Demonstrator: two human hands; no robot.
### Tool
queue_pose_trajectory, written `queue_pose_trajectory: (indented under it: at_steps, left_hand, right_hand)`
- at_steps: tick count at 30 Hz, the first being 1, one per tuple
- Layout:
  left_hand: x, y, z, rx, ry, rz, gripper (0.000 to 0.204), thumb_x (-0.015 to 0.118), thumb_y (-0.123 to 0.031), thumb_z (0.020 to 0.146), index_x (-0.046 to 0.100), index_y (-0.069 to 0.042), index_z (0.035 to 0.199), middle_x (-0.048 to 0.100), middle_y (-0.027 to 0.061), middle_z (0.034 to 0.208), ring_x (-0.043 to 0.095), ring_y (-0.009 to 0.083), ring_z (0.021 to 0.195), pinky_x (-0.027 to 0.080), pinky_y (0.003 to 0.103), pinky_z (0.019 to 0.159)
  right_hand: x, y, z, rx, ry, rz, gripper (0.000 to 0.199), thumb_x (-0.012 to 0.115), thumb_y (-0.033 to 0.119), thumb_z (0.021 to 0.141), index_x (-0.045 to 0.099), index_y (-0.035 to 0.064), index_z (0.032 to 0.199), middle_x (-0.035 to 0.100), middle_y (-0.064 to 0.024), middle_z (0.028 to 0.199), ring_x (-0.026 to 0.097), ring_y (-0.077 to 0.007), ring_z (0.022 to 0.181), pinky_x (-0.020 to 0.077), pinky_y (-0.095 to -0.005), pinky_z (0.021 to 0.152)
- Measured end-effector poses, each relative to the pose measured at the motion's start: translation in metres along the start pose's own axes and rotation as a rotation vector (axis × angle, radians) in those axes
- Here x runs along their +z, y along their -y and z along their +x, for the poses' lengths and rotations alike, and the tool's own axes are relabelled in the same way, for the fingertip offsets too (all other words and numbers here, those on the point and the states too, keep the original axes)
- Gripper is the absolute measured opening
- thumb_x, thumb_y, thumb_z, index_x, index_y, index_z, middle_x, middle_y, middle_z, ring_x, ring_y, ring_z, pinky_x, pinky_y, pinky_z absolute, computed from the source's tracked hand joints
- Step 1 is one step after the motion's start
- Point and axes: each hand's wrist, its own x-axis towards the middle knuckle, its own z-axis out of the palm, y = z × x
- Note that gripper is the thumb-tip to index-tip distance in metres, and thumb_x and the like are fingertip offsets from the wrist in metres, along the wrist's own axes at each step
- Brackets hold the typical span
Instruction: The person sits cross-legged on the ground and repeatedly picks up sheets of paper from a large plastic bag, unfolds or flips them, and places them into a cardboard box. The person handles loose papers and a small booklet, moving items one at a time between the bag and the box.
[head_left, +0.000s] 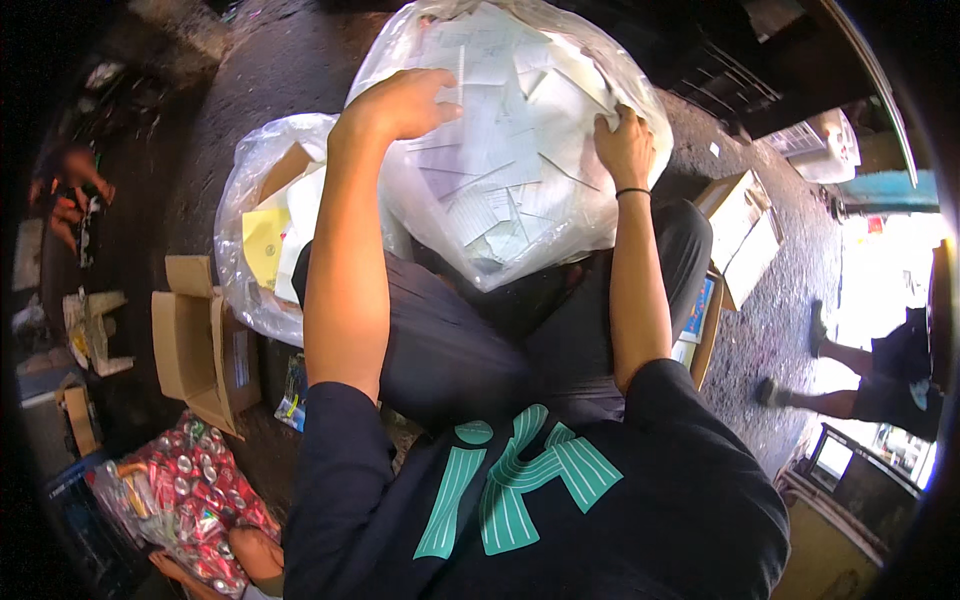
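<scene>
A big clear plastic bag [470, 262] full of loose white paper sheets [485, 130] stands in front of me, between my knees. Over its left side hovers my left hand [400, 105], fingers apart and slightly bent, holding nothing that I can see. At the right rim, my right hand [628, 148] is closed on the bag's edge, thumb towards the papers; its fingertips are partly hidden. Many of the sheets are lined, and they lie in an untidy heap.
A second plastic bag [240, 180] with paper and card, including a yellow sheet [262, 243], stands left. An open cardboard box [185, 345] and a bag of crushed red cans [195, 475] lie nearer. Boxes [745, 235] stand right. Other people are at both sides.
</scene>
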Motion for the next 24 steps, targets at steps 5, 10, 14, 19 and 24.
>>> queue_pose_trajectory:
  at_steps: [5, 10, 14, 19, 24]
  left_hand:
    - [0.024, -0.033, 0.011, 0.107, -0.024, 0.001, 0.051, 0.07, -0.035, 0.097, 0.06, -0.012, 0.141, 0.065, 0.0181, 0.134, 0.062, 0.0392, 0.125, 0.049, 0.048, 0.108]
    - [0.086, -0.086, 0.018, 0.193, 0.148, 0.195, 0.066, 0.078, -0.038, 0.09, 0.055, -0.019, 0.149, 0.053, 0.0169, 0.151, 0.051, 0.0357, 0.141, 0.046, 0.06, 0.11]
    - [0.108, -0.104, 0.02, 0.172, 0.371, 0.216, 0.079, 0.084, -0.039, 0.084, 0.051, -0.021, 0.154, 0.041, 0.0185, 0.163, 0.043, 0.0353, 0.149, 0.042, 0.058, 0.118]
    - [0.094, -0.065, 0.014, 0.352, 0.254, 0.073, 0.069, 0.078, -0.035, 0.091, 0.052, -0.018, 0.153, 0.041, 0.0197, 0.163, 0.05, 0.0376, 0.143, 0.044, 0.043, 0.118]
    - [0.106, -0.07, -0.031, 0.28, 0.126, -0.113, 0.053, 0.066, -0.045, 0.1, 0.064, -0.009, 0.139, 0.067, 0.0256, 0.133, 0.067, 0.0399, 0.119, 0.053, 0.047, 0.1]
  right_hand:
    - [-0.055, 0.011, -0.072, -0.174, -0.294, -0.116, 0.084, 0.082, 0.019, 0.078, 0.041, 0.0, 0.148, 0.043, -0.0377, 0.139, 0.052, -0.0544, 0.119, 0.0452, -0.056, 0.104]
    - [-0.049, 0.015, -0.135, 0.285, 0.045, 0.144, 0.114, 0.086, 0.025, 0.077, 0.013, -0.0074, 0.158, 0.043, -0.0441, 0.13, 0.057, -0.0577, 0.115, 0.0504, -0.0529, 0.102]
    - [-0.031, -0.021, -0.133, 0.32, -0.013, 0.441, 0.092, 0.074, 0.006, 0.078, 0.021, -0.0095, 0.152, 0.057, -0.0327, 0.122, 0.065, -0.0416, 0.104, 0.0542, -0.0448, 0.094]
    - [-0.091, -0.023, -0.124, 0.349, 0.046, 0.661, 0.076, 0.07, 0.006, 0.079, 0.034, -0.0003, 0.146, 0.07, -0.0241, 0.095, 0.072, -0.0352, 0.089, 0.0554, -0.0416, 0.085]
    - [-0.108, 0.002, -0.128, 0.27, 0.026, 0.545, 0.076, 0.075, 0.011, 0.082, 0.036, 0.0011, 0.147, 0.073, -0.0261, 0.099, 0.075, -0.0373, 0.09, 0.0573, -0.0433, 0.082]
